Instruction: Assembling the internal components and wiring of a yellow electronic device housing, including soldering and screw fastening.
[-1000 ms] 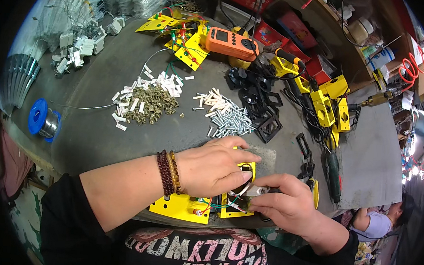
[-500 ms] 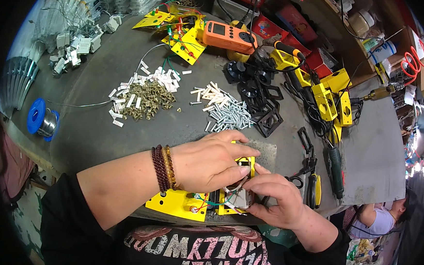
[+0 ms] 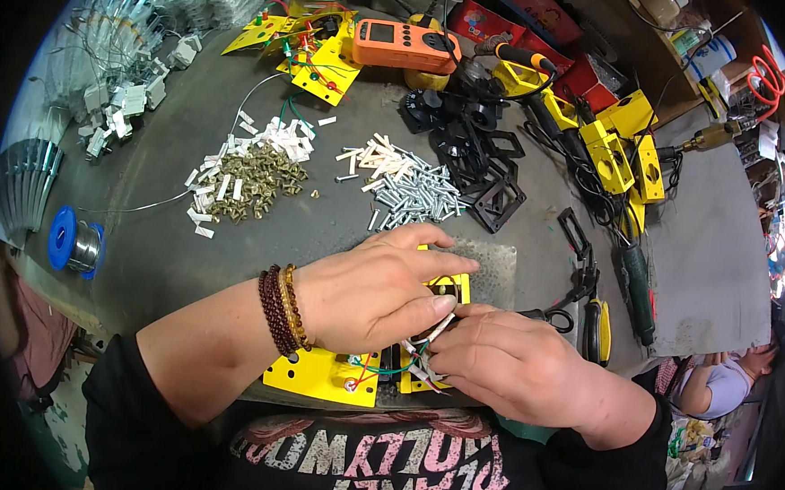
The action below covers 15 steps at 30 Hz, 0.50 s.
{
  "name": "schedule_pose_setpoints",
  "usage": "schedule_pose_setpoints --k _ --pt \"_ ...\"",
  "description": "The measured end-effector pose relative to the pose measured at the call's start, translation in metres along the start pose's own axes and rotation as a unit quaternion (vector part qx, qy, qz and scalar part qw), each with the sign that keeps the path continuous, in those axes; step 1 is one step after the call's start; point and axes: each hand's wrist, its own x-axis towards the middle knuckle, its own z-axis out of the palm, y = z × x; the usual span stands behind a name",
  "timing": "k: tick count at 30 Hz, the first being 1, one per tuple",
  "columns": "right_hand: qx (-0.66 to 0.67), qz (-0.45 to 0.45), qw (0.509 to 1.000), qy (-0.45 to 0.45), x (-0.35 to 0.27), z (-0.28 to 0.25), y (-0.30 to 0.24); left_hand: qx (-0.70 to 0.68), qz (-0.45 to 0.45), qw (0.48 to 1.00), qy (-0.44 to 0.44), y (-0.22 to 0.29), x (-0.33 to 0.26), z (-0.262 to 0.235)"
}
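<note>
My left hand (image 3: 377, 284) lies across a yellow metal bracket (image 3: 461, 291) near the table's front edge, thumb and forefinger astride it. My right hand (image 3: 507, 360) is closed beside it, its fingertips pressed down where a grey box-shaped part sits, now mostly covered by the hand. Thin wires with white sleeves (image 3: 439, 330) come out by the fingertips. Left of them a yellow panel (image 3: 312, 377) with holes and a small red-wired lamp (image 3: 351, 384) lies flat, joined to the bracket by green and red wires.
Beyond my hands are brass screws (image 3: 266, 183) among white sleeves, and a pile of silver screws (image 3: 418, 197). An orange multimeter (image 3: 405, 46), black frames (image 3: 499, 198), yellow brackets (image 3: 609, 159), pliers (image 3: 598, 329) and a solder spool (image 3: 76, 242) surround them. Another person (image 3: 716, 386) is at far right.
My right hand has turned and moved in over the grey part, covering it. My left hand stays on the bracket. The view has shifted slightly.
</note>
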Motion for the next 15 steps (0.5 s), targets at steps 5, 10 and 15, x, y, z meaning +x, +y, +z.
schedule_pose_setpoints --k 5,10,15 --pt "-0.059 -0.058 0.995 0.046 -0.01 0.006 0.002 0.018 0.023 1.0 -0.007 -0.001 0.001 -0.001" --pt "-0.07 -0.058 0.995 0.033 -0.012 0.007 0.0 0.015 0.006 1.0 -0.002 0.003 0.002 -0.003" --pt "0.002 -0.022 0.999 0.047 -0.022 0.008 0.004 0.023 0.021 0.999 -0.006 0.004 -0.001 -0.002"
